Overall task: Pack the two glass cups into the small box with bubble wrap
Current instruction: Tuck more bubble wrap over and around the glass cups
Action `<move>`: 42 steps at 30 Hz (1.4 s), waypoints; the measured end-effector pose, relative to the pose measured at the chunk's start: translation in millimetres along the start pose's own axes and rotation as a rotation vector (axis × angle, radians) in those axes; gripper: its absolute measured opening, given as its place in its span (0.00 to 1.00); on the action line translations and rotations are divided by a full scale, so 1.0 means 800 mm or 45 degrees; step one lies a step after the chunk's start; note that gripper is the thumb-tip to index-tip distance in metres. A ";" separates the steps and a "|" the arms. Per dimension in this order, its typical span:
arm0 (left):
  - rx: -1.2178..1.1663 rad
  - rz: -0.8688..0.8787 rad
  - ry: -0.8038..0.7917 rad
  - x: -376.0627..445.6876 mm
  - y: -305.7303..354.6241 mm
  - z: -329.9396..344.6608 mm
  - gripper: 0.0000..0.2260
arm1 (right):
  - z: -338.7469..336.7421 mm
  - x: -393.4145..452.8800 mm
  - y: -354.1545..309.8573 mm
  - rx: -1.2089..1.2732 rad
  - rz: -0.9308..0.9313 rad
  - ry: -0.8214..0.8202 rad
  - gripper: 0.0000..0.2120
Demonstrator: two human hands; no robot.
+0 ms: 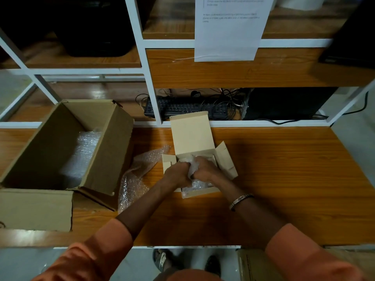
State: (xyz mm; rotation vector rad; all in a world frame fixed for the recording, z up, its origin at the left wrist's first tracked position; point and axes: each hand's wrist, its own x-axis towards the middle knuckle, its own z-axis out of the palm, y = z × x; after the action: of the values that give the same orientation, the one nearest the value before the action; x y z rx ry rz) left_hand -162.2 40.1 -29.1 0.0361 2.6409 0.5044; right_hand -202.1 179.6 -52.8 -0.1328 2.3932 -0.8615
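Both hands press together inside the small box [194, 159]: the left hand [176, 173] and right hand [205, 169] pinch bubble wrap [199, 184]. The cups are hidden beneath. Best tuck the wrap evenly, pressing gently.

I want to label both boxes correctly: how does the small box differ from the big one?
The small box is pale with its lid raised; the large box is darker brown and lies tilted. Both hands press bubble wrap into the small box; nobody touches the large box. Both hold bubble wrap.
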 end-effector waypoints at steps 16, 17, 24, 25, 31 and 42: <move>0.596 0.306 -0.072 0.007 -0.037 -0.033 0.48 | -0.051 -0.013 -0.009 -0.798 -0.395 -0.163 0.46; 0.637 0.299 -0.070 0.010 -0.034 -0.030 0.47 | -0.048 -0.012 -0.010 -0.870 -0.441 -0.123 0.44; 0.734 0.189 0.168 0.017 -0.018 0.010 0.48 | -0.030 -0.003 0.009 -1.103 -0.603 0.012 0.39; 0.728 0.190 0.194 0.015 -0.019 0.015 0.48 | -0.030 -0.005 0.008 -1.107 -0.619 0.019 0.38; 0.705 0.155 0.213 0.013 -0.022 0.026 0.43 | -0.027 -0.005 0.015 -1.086 -0.654 0.035 0.38; 0.261 0.271 0.342 -0.028 -0.033 -0.065 0.31 | -0.123 0.005 -0.023 -0.254 -0.397 -0.034 0.27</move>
State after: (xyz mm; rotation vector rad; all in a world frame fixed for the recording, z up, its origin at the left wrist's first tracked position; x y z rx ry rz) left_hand -163.0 -4.8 14.0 0.3381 2.9617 0.3220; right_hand -262.2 218.4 17.0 -0.6050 2.4662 -0.7466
